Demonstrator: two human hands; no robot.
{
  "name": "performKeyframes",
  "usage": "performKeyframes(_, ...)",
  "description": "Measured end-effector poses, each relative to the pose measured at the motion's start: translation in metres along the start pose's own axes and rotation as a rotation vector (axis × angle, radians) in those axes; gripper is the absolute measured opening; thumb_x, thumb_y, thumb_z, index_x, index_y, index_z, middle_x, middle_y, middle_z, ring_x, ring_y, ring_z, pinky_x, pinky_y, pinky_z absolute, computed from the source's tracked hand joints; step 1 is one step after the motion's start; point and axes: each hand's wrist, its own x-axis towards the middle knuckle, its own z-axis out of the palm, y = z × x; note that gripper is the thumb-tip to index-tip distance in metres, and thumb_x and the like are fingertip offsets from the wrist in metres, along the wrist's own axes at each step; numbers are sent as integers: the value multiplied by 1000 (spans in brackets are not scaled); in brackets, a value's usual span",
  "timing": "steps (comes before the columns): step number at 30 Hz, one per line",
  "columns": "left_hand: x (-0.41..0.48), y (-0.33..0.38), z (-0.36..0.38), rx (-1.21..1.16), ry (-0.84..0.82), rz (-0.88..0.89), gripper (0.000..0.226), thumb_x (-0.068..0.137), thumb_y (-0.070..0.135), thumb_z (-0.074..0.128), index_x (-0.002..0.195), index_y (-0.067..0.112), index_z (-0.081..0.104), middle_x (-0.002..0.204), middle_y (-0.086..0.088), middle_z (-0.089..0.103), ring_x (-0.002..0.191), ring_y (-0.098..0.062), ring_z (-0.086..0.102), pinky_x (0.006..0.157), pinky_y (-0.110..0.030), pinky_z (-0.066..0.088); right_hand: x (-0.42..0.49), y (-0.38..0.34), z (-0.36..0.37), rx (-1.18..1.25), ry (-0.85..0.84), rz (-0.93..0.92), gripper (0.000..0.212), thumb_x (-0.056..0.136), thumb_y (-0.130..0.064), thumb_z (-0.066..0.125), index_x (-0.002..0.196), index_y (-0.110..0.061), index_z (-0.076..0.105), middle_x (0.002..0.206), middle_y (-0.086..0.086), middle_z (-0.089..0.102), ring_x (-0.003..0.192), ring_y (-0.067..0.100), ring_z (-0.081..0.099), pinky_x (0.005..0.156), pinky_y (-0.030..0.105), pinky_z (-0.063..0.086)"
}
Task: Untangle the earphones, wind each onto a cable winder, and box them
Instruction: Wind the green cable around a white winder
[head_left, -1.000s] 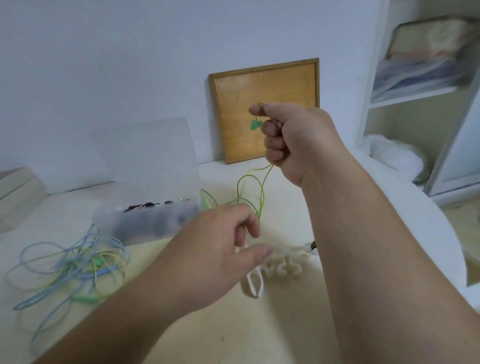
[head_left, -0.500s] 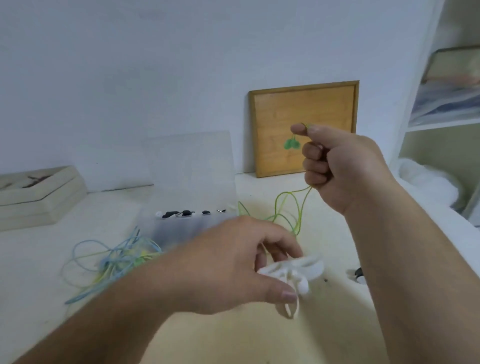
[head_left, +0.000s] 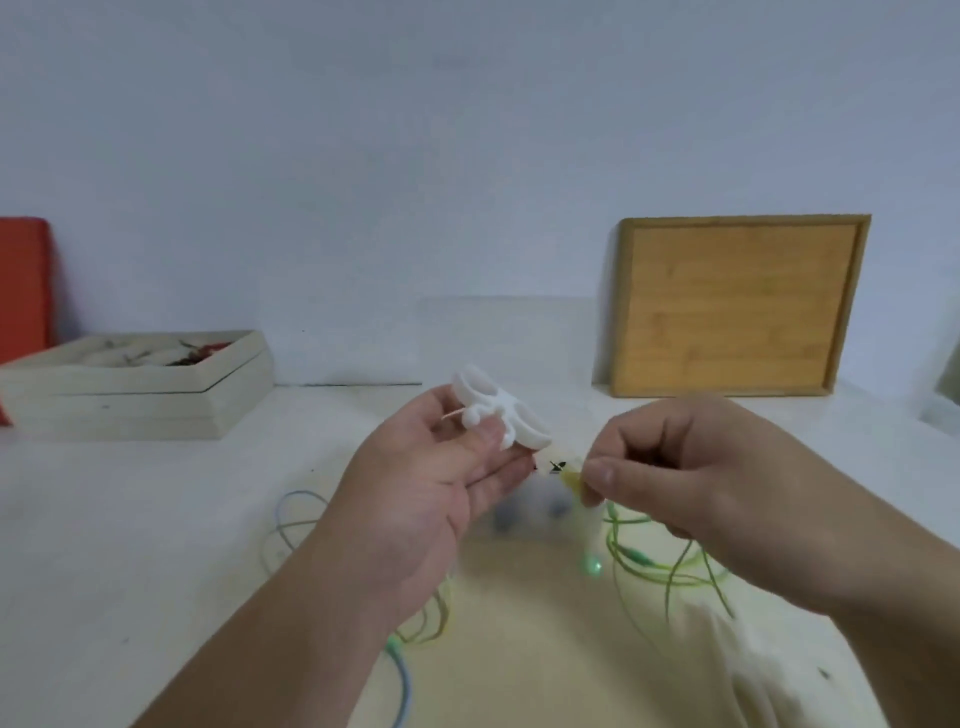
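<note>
**Left hand** (head_left: 431, 488): raised above the worktop (head_left: 130, 545), its grip clamped on one white cable winder (head_left: 496, 402). The winder is smooth moulded plastic with rounded lobes and thin arms, held between thumb and fingers.

**Right hand** (head_left: 691, 467): just beside the left, its grip pinched together on the end of one yellow-green earphone cable (head_left: 644, 560). The thin cord hangs in loose loops to the worktop.

**Other items:**
- Blue and green cables (head_left: 404, 680) lie tangled beneath the left forearm; their number cannot be told.
- One clear plastic box (head_left: 509, 343), blurred, stands behind the hands.
- One bamboo tray (head_left: 737, 306) leans against the wall.
- One pale wooden box (head_left: 135, 400) sits far left.
</note>
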Motion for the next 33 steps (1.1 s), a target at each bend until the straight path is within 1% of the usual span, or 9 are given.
performKeyframes(3, -1, -1, 2, -61, 28, 1, 41, 80, 7, 64, 120, 8, 57, 114, -26, 69, 98, -37, 73, 83, -41, 61, 0, -3, 7, -77, -89, -23, 21, 91, -25, 67, 72, -15, 71, 48, -11, 40, 45, 5, 32, 46, 16, 28)
performKeyframes(6, -1, -4, 4, -19, 33, 22, 45, 85, 6, 63, 126, 24, 54, 104, -21, 72, 92, -35, 74, 78, -39, 60, 0, -9, 13, 14, -141, -51, 20, 91, -20, 69, 72, -12, 72, 49, -11, 42, 48, 3, 33, 48, 14, 29)
performKeyframes(12, -2, -7, 0, 244, -12, 135, 16, 90, 8, 65, 96, 21, 68, 73, -8, 67, 73, -20, 65, 74, -31, 54, 1, -10, 18, -187, 168, -72, 23, 87, -28, 68, 66, -19, 69, 46, -13, 47, 41, 4, 40, 44, 12, 32)
performKeyframes(15, -3, -6, -1, 382, -39, 187, 16, 88, 4, 68, 90, 19, 69, 69, -2, 68, 67, -13, 62, 68, -24, 51, 3, -8, 20, -262, 287, -106, 20, 80, -38, 65, 63, -27, 67, 67, -15, 56, 56, 6, 53, 54, 12, 37)
performKeyframes(17, -5, -5, 0, 423, -58, 189, 18, 87, -2, 67, 92, 15, 69, 70, -1, 69, 67, -10, 63, 63, -19, 50, 5, -5, 20, -308, 319, -101, 18, 79, -41, 65, 64, -31, 65, 83, -14, 53, 61, 5, 54, 60, 12, 40)
performKeyframes(21, -7, -6, 0, 458, -121, 127, 32, 74, -3, 81, 98, 13, 68, 79, -5, 72, 72, -12, 64, 66, -19, 53, 6, -3, 23, -319, 308, -55, 19, 81, -41, 65, 64, -33, 63, 88, -16, 54, 71, 0, 58, 61, 13, 41)
performKeyframes(24, -7, -8, -1, 481, -169, 89, 41, 62, 3, 80, 98, 20, 67, 84, -17, 70, 76, -20, 61, 72, -30, 57, 7, -2, 26, -278, 330, -8, 18, 83, -41, 64, 69, -31, 64, 85, -13, 62, 72, 3, 65, 59, 21, 44)
performKeyframes(28, -8, -12, 2, 640, -115, 153, 36, 83, 8, 77, 108, 29, 62, 90, -10, 73, 82, -28, 68, 86, -50, 56, 6, -5, 29, -101, 326, 75, 20, 89, -29, 67, 72, -20, 65, 64, -7, 72, 56, 8, 69, 60, 29, 56)
performKeyframes(33, -12, -16, 4, 955, -56, 350, 41, 92, 29, 67, 128, 43, 55, 91, 15, 68, 80, -6, 67, 75, -26, 56, 8, -6, 28, 79, 326, 93, 22, 92, -19, 65, 72, -11, 66, 62, 3, 72, 54, 15, 70, 59, 26, 56)
